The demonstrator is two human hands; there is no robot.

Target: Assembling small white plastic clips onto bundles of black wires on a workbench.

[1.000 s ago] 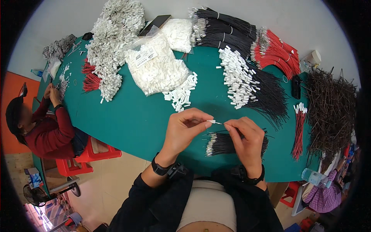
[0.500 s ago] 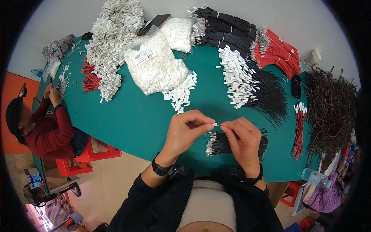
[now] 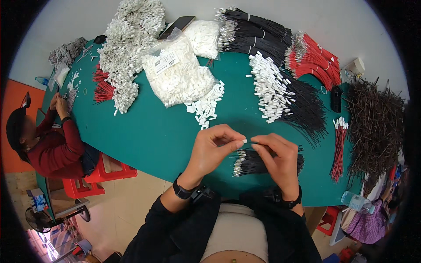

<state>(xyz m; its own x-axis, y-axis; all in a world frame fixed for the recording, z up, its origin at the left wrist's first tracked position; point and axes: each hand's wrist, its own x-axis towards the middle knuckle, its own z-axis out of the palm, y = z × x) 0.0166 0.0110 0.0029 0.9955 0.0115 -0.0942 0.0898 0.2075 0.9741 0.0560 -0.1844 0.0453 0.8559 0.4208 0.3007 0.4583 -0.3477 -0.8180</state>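
A small white connector housing is pinched between the thumb and forefinger of my left hand. My right hand faces it across a narrow gap, its thumb and forefinger close together. Whatever lies between those fingertips is too small to make out. Below my right hand, and partly hidden by it, a bundle of black wires with silvery metal ends lies on the green table. Beyond my left hand, loose white housings spill beside a clear bag of housings.
Black wires with white housings are heaped ahead, with black and red wire bundles behind. A dark tangled pile and a clear bottle are at right. A co-worker sits at the far left by red stools.
My right fingertips have drawn slightly away from the white housing, widening the gap between my hands. My left hand keeps its pinch in nearly the same place.
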